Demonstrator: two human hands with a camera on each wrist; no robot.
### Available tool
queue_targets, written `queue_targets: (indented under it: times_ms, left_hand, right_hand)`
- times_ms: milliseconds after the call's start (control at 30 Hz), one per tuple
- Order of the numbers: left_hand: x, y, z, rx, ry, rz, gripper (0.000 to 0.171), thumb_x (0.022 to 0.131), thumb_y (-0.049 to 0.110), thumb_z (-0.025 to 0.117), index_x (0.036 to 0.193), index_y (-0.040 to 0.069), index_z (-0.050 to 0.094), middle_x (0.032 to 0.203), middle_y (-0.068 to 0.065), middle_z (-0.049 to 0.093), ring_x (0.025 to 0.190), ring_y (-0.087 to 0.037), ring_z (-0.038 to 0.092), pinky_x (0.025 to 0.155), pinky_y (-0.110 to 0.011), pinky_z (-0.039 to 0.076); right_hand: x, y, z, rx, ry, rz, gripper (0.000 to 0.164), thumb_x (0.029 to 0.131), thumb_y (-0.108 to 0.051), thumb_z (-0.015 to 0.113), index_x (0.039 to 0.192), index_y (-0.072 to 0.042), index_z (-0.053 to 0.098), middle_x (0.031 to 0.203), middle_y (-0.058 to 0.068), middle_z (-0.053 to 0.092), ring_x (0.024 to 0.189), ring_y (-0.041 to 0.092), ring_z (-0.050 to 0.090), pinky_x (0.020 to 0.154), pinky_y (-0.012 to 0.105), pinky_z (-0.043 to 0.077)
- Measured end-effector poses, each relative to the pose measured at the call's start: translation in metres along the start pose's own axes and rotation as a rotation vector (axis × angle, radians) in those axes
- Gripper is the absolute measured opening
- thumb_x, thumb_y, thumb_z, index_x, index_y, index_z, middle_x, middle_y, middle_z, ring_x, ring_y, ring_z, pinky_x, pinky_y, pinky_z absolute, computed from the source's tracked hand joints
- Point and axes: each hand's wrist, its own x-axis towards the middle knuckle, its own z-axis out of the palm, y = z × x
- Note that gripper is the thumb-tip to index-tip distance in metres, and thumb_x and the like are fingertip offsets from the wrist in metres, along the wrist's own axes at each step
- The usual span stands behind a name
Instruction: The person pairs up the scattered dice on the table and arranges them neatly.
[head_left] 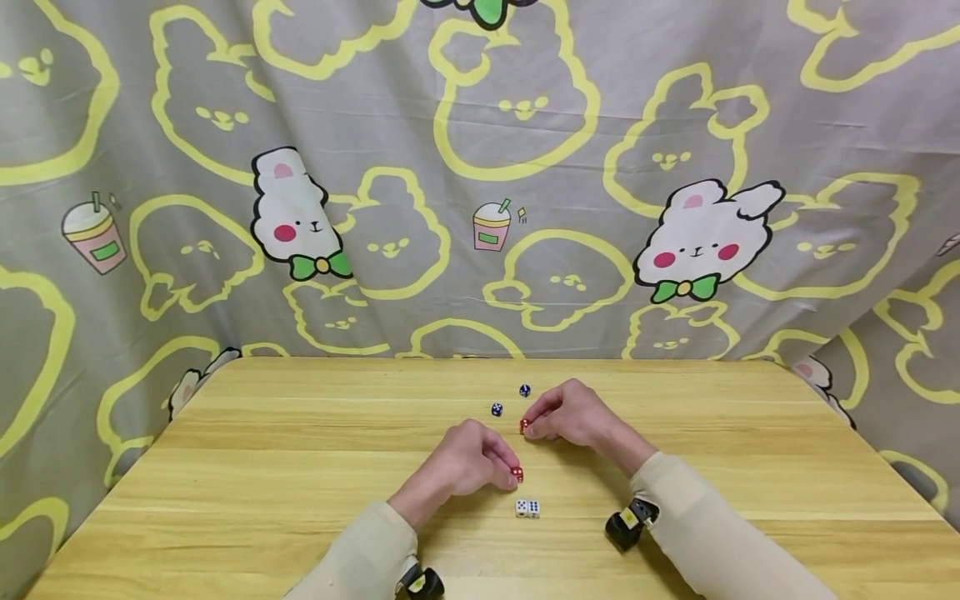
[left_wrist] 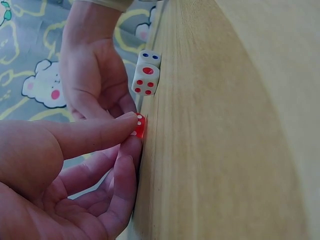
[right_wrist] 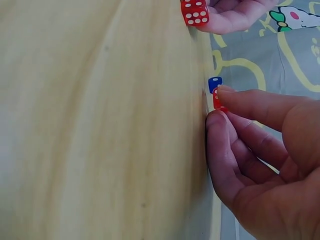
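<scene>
Between its thumb and fingers my left hand (head_left: pixel 467 461) pinches a red die (head_left: pixel 517 474) with white pips, low over the table. Farther back, my right hand (head_left: pixel 573 414) pinches another red die (head_left: pixel 524 427). Two white dice (head_left: pixel 527 508) sit side by side just in front of my left hand; the left wrist view shows red and blue pips on these white dice (left_wrist: pixel 146 79). Beyond the hands lie two blue dice, the left blue die (head_left: pixel 497 409) and the farther blue die (head_left: pixel 525 390), set apart from each other.
The light wooden table (head_left: pixel 300 433) has its far edge against a grey curtain (head_left: pixel 405 125) with yellow outlines and cartoon animals. A black camera (head_left: pixel 624 528) is strapped to the right wrist, another camera (head_left: pixel 424 583) to the left.
</scene>
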Motion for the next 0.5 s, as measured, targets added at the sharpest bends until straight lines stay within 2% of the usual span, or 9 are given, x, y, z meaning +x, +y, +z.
queue_targets:
  times_ms: [500]
  left_hand:
    - [0.0,0.0,0.0,0.008,-0.005,0.006,0.015,0.079,0.001,0.09,0.084,0.01,0.079,0.076,0.0,0.077,0.073,-0.012,0.066,0.076,-0.027,0.046]
  right_hand:
    - [-0.011,0.002,-0.002,0.022,0.007,0.006,0.013,0.084,-0.01,0.089,0.094,-0.008,0.083,0.086,0.001,0.079,0.077,0.011,0.069,0.071,0.028,0.059]
